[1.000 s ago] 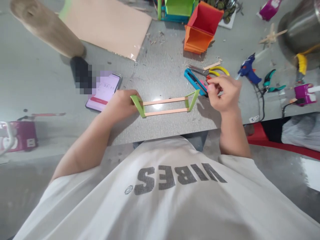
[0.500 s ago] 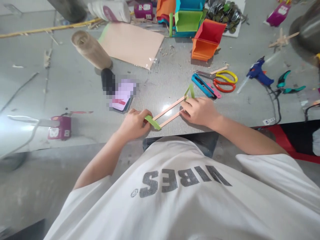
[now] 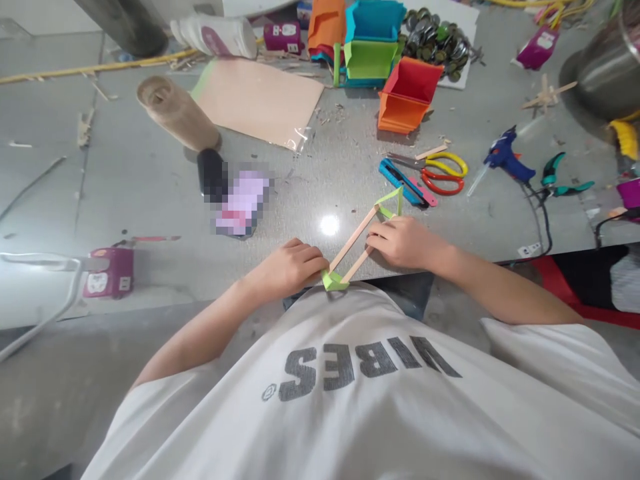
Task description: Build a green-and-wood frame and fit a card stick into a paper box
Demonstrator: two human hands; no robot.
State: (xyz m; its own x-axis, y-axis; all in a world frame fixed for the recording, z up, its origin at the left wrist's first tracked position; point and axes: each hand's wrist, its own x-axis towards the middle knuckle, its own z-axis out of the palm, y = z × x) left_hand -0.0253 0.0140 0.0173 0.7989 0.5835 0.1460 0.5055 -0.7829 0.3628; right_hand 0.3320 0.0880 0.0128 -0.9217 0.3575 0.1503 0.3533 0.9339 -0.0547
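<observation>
A frame of two plain wooden craft sticks [image 3: 354, 238], joined at both ends by green triangular pieces, lies slantwise between my hands at the table's front edge. My left hand [image 3: 293, 268] is closed, its fingertips on the near green end piece [image 3: 335, 281]. My right hand [image 3: 407, 241] pinches the right-hand stick close to the far green end piece [image 3: 393, 201], which rises beyond my fingers. Part of that stick is hidden by my right fingers. Just past the far end lie a blue utility knife [image 3: 401, 181] and scissors [image 3: 443, 175] with yellow and red handles.
A phone [image 3: 243, 203] and a bottle [image 3: 177, 113] are to the left. At the back are a beige sheet [image 3: 257, 100], orange and green boxes [image 3: 407, 100] and a pile of bottle caps [image 3: 437, 43]. A blue glue gun [image 3: 507, 155] and teal-handled pliers [image 3: 555, 177] lie right.
The frame has turned steeper, its near end coming toward my shirt. My left hand has shifted right and nearer my body with it; my right hand has moved slightly down along the stick.
</observation>
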